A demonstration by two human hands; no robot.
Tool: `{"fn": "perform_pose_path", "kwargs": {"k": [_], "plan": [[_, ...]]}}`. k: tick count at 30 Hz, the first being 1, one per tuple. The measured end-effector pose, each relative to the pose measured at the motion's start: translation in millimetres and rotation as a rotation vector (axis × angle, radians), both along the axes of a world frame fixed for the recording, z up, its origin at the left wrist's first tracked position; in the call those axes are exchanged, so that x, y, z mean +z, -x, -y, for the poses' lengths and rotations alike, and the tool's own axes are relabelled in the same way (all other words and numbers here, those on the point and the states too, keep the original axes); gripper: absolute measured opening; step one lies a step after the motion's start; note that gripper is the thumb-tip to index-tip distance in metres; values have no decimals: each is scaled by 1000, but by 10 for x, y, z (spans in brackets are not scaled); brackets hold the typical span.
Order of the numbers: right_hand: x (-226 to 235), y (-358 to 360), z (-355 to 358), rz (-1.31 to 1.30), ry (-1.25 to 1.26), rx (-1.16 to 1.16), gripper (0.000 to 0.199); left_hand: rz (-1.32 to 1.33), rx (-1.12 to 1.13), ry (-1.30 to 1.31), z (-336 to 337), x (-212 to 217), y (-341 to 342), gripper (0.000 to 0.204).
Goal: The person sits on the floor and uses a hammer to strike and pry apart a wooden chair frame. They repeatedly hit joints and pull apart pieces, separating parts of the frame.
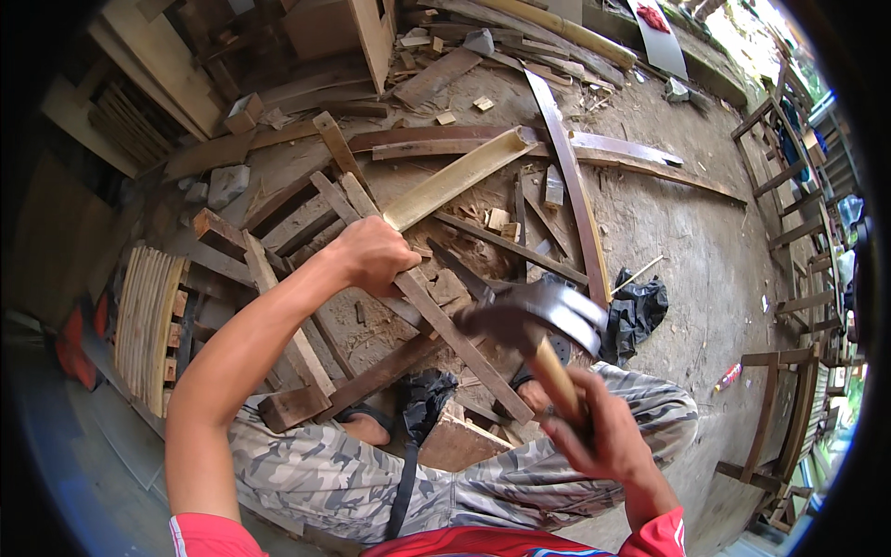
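Note:
My left hand (376, 255) is closed round a long wooden slat (469, 353), which slants from upper left down toward my right knee. The slat crosses a frame of wooden bars (385, 376) on the ground between my legs. In my right hand (608, 432) is a hammer (557, 376), gripped by its pale wooden handle. Its dark metal head, blurred by motion, hangs above the ground right of the slat. Beside my left fist lies the end of a pale trough-shaped length (459, 176). Whether my left fingers also hold something small is hidden.
Long dark planks (571, 186) and wood scraps lie beyond the frame. A black plastic bag (636, 316) sits by my right knee. Stacked slats (148, 325) stand at left. Wooden frames (770, 418) line the right side. A hand saw blade (459, 269) lies near the middle.

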State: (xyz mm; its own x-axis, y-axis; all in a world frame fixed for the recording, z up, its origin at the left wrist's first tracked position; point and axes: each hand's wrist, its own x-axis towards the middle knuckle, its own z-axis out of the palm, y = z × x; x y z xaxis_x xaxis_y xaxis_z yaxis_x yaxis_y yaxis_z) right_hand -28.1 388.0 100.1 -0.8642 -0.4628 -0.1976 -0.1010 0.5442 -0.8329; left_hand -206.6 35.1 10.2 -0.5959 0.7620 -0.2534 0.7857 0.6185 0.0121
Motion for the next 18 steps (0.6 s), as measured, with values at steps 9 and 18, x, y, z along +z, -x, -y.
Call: {"fn": "perform_pose_path", "kwargs": {"k": [9,18], "plan": [[-490,155,190,-254,-129,30,58,-183,-120,-304,160,-398,61,19],[-479,171,381,-415,-122,0,62,-221,-156,-342,213,-544,57,14]]}}
